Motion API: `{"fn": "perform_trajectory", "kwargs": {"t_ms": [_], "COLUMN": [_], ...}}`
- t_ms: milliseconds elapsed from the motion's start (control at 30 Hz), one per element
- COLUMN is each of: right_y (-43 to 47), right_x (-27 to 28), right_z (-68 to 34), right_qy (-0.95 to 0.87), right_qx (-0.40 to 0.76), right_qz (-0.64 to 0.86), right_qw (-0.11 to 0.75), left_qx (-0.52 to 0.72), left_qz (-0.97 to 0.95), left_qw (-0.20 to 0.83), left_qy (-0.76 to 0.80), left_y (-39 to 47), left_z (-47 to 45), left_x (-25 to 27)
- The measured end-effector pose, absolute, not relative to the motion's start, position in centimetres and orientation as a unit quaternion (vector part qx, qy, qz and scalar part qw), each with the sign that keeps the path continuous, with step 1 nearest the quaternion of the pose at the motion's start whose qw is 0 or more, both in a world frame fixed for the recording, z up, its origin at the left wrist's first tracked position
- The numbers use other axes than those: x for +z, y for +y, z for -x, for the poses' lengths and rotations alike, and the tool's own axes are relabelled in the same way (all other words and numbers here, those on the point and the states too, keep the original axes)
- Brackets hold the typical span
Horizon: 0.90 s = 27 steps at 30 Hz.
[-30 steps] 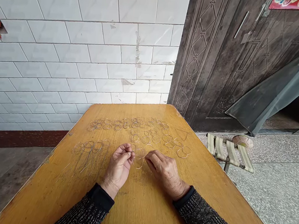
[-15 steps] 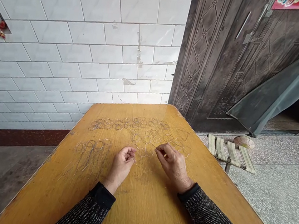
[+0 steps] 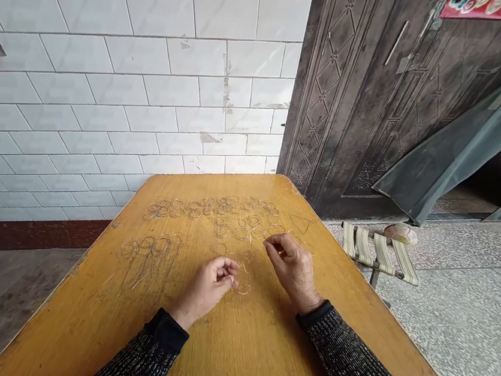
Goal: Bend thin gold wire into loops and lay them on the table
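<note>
My left hand (image 3: 210, 286) is closed in a pinch on a thin, copper-coloured wire (image 3: 247, 278), which bends in a loose curve just right of the fingertips. To the right and a little farther off, my right hand (image 3: 292, 268) pinches thin wire between thumb and forefinger; whether it is the same piece I cannot tell. Beyond both hands lie several bent wire rings (image 3: 240, 233), some partly behind the right hand. Another row of wire rings (image 3: 194, 209) lies farther back. On the left are wire rings with long straight tails (image 3: 150, 252).
The wooden table (image 3: 218, 347) runs up to a white tiled wall (image 3: 153, 86). A wire triangle (image 3: 301, 223) lies near its right edge. Beyond that edge stand a striped folding stool (image 3: 379, 251) and a ball (image 3: 401, 233). A dark door (image 3: 355, 103) and grey curtain (image 3: 454, 145) are behind.
My left hand has moved slightly nearer me and right, with the wire now curving beside its fingertips. My right hand has stayed almost in place, and the view has shifted a little.
</note>
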State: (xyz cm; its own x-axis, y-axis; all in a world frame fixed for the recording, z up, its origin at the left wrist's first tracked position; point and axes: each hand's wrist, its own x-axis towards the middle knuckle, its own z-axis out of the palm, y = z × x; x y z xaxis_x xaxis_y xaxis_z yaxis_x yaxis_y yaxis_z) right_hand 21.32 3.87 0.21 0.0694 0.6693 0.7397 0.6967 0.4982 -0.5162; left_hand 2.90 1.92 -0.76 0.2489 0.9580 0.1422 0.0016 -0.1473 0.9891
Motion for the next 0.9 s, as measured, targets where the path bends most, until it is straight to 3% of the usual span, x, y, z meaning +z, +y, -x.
{"fn": "perform_trajectory", "kwargs": {"t_ms": [300, 533, 667, 767, 900], "right_y": [3.2, 1.9, 1.7, 1.6, 1.7], "right_x": [0.3, 0.5, 0.4, 0.4, 0.7], "right_z": [-20.4, -19.5, -19.6, -19.6, -19.3], "right_qy": [-0.731, -0.821, -0.841, -0.841, -0.794], "right_qx": [-0.047, -0.142, -0.165, -0.148, -0.084], "right_qz": [0.473, 0.398, 0.381, 0.376, 0.405], "right_qw": [0.49, 0.384, 0.347, 0.361, 0.446], "left_qx": [0.503, 0.489, 0.466, 0.45, 0.462], "left_qz": [-0.653, -0.525, -0.52, -0.543, -0.56], "left_qw": [0.4, 0.594, 0.629, 0.603, 0.556], "left_qy": [0.4, 0.364, 0.342, 0.373, 0.404], "left_y": [1.6, 1.3, 1.2, 1.1, 1.1], "left_z": [-2.9, -2.8, -2.7, -2.8, -2.9], "left_x": [-0.8, 0.0, 0.3, 0.5, 0.5]}}
